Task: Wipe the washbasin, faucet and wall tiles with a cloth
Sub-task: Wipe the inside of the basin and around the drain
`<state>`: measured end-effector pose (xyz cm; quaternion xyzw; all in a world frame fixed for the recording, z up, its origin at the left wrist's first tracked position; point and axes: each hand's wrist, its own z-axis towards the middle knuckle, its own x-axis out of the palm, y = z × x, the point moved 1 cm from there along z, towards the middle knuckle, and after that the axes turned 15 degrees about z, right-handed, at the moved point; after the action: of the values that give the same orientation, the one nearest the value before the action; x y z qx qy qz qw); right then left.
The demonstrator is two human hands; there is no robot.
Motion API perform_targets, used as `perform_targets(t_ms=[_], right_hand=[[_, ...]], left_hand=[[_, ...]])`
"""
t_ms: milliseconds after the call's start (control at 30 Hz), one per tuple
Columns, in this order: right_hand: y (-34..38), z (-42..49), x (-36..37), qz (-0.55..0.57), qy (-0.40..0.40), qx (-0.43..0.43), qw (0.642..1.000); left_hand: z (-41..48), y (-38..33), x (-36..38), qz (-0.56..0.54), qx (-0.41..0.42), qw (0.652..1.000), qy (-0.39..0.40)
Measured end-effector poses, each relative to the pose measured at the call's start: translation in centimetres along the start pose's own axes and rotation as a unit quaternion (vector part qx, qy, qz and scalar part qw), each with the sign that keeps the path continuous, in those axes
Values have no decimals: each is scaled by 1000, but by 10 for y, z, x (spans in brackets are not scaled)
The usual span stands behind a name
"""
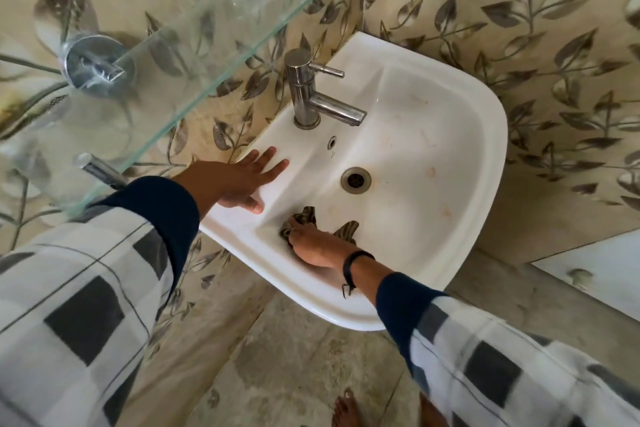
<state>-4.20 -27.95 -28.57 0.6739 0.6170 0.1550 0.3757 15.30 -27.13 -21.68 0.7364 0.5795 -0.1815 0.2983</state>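
Observation:
A white washbasin is fixed to the leaf-patterned wall tiles; faint orange stains mark its bowl around the drain. A steel faucet stands on its back ledge. My left hand lies flat with straight fingers on the basin's left ledge. Inside the bowl's near left corner, my right hand grips a dark striped cloth and presses it against the basin wall. Most of the cloth is hidden beneath that hand.
A glass shelf on chrome brackets juts from the wall above and left of the basin, over my left forearm. Below lies a grey tiled floor with my bare feet. A white edge shows at right.

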Motion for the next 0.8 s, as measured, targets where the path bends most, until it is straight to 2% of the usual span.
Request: perform_targets(t_ms=[100,233,300,367,467,533,600,700,800], right_hand=[[-19,1,-9,9,12,7,1000],[-23,22,-22,-42,-59,34,997],[-18,28,-25,-51,-68,45,995],[-14,21,-21,-61,-44,33,997],[-22,-8,-15,-48,62,-15,997],[-41,-19,-28,-80,99,-3,992],[-60,-11,-52,-160,54,32,985],[-63,16,-75,-193,-30,69,978],[-47,21,-52,-190,-14,36,981]], left_hand=[[2,2,1,1,5,1000,-1],[1,0,1,-3,-1,1000,-2],[1,0,-1,-3,2,1000,-5],[0,-1,-1,-1,1,1000,-5],[-1,-1,0,-1,0,1000,-8],[-2,-1,-2,-5,1,1000,-10],[-2,-2,-2,-4,-1,1000,-7],[0,-2,-2,5,-4,1000,-6],[1,-2,-2,9,0,1000,-3]])
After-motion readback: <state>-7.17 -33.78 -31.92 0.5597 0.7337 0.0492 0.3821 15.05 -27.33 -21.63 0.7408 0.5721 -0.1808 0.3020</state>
